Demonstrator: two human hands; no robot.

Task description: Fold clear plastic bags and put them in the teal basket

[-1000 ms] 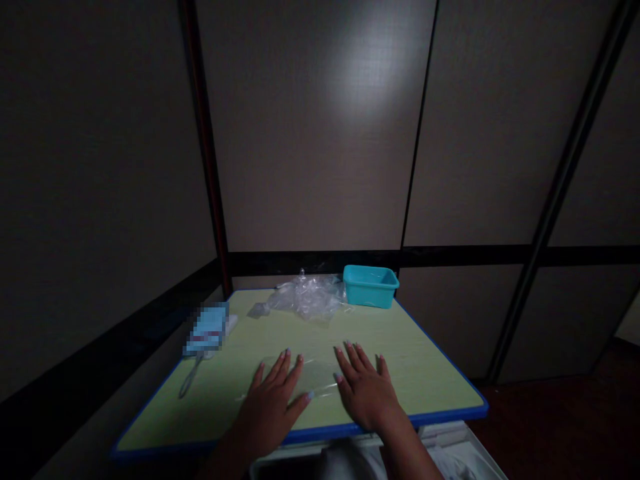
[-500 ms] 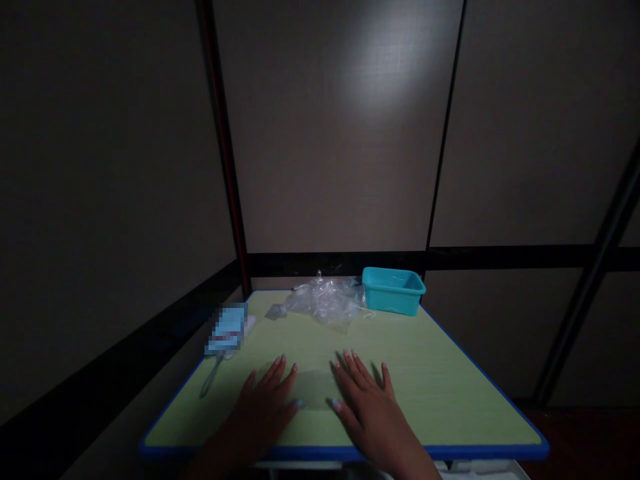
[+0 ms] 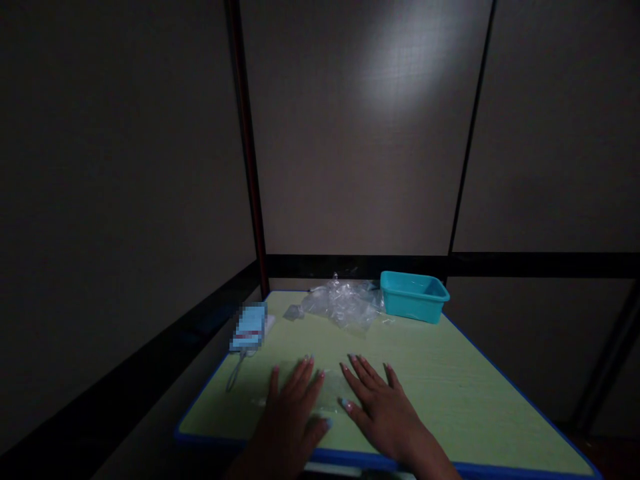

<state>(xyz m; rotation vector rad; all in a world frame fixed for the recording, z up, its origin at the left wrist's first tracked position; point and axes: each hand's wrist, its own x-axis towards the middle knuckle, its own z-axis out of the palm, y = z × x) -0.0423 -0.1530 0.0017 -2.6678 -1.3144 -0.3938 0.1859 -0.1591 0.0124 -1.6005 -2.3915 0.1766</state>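
Observation:
My left hand lies palm down over the near part of the table, its fingers spread. To its right, my right hand is also flat with the fingers apart. Between the two hands a thin, clear plastic piece, like a flat bag, shows faintly on the tabletop. Both hands seem to rest on its sides, and they cover part of it. Neither hand grips anything.
Crumpled clear plastic bags lie heaped at the table's far side. Beside them stands a teal plastic basket. A pixelated light-blue item with a strap sits at the left edge. The green table has blue edging; walls stand behind and left.
The view has swung slightly left, so the table things appear further right. My left hand has moved a little closer to my right hand; both stay spread flat.

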